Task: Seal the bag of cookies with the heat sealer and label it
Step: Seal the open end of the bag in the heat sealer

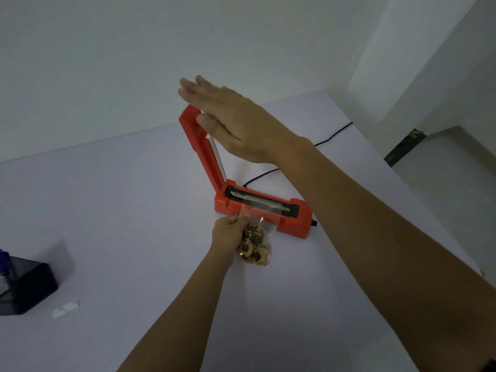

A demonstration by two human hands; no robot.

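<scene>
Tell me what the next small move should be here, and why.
Probably the right hand should push the sealer's raised arm down onto the sealing strip. The arm stands open, the open right hand is at its top end, and the left hand pinches the bag of cookies with its clear mouth lying across the strip.

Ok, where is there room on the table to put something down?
Between the black box and the sealer the table is bare, also this side of the label. It is crowded at the sealer's front, where the left hand holds the bag, and the cord runs behind.
</scene>
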